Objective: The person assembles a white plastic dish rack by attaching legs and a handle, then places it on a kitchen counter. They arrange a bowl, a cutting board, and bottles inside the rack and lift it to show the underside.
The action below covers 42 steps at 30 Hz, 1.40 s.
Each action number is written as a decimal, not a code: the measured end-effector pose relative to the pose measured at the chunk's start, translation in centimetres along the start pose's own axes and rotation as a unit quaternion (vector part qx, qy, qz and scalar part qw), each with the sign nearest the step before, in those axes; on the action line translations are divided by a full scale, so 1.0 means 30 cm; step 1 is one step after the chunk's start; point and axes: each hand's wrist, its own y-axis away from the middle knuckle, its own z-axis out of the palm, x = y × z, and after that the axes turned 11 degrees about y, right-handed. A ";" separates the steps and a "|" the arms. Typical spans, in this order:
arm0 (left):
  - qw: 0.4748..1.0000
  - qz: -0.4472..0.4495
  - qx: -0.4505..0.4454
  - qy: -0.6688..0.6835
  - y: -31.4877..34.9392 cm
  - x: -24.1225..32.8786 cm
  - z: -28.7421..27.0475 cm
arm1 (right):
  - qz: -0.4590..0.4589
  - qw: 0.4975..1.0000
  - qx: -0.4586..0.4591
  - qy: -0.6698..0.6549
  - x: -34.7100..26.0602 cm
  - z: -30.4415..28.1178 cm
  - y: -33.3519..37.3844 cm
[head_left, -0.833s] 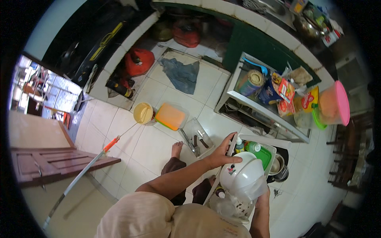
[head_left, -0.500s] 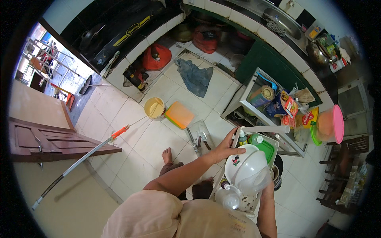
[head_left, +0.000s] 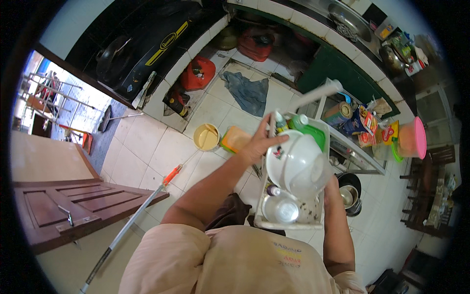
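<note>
In front of my chest I carry a white plastic basket (head_left: 293,226) in both hands. My left hand (head_left: 262,145) grips its far left side, with the thumb against a white bowl (head_left: 280,157). Around the right side of the basket closes my right hand (head_left: 332,190), its fingers partly hidden. A translucent bowl (head_left: 319,177) leans over the white ones. Behind them are a green bottle (head_left: 296,120) and a green plastic container (head_left: 314,134). Nearer me lie a small dark bottle (head_left: 273,190) and a shiny round vessel (head_left: 281,209). A blurred white bar (head_left: 317,94) rises beyond the basket.
A metal-framed rack (head_left: 360,158) with packages stands to the right, close to the basket. Pots (head_left: 348,196) sit on the floor at right. Left are a yellow bucket (head_left: 206,137), a long-handled pole (head_left: 132,228) and an open door (head_left: 93,208). A blue-grey cloth (head_left: 247,90) lies ahead.
The basket has shifted slightly left and up in the picture, still in both hands. The white bar has swung from level to a tilt. The floor pots show more.
</note>
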 end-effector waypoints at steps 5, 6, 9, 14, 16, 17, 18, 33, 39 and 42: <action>0.998 0.034 0.047 0.015 0.018 0.205 -0.036 | -0.046 0.995 -0.074 0.057 -0.160 0.113 -0.071; 0.997 0.050 0.055 0.021 0.014 0.227 -0.038 | -0.050 0.993 -0.072 0.079 -0.200 0.125 -0.087; 0.995 0.092 0.039 0.020 -0.019 0.283 -0.031 | -0.094 0.979 -0.158 0.089 -0.340 0.142 -0.128; 0.993 0.101 0.054 0.019 -0.106 0.386 -0.001 | -0.110 0.971 -0.191 0.096 -0.551 0.153 -0.150; 0.992 0.115 0.051 0.003 -0.147 0.412 0.015 | -0.149 0.965 -0.182 0.116 -0.608 0.148 -0.161; 0.992 0.118 0.051 0.004 -0.162 0.416 0.025 | -0.133 0.970 -0.173 0.108 -0.631 0.142 -0.167; 0.992 0.121 0.046 0.002 -0.175 0.417 0.035 | -0.128 0.970 -0.180 0.098 -0.651 0.135 -0.173; 0.991 0.112 0.005 0.073 -0.141 0.465 0.255 | -0.154 0.960 -0.207 0.109 -0.820 0.078 -0.106; 0.990 0.115 -0.001 0.076 -0.190 0.645 0.243 | -0.183 0.951 -0.221 0.113 -0.964 0.232 -0.207; 0.989 0.138 0.014 0.051 -0.267 0.783 0.194 | -0.179 0.949 -0.236 0.110 -1.071 0.337 -0.266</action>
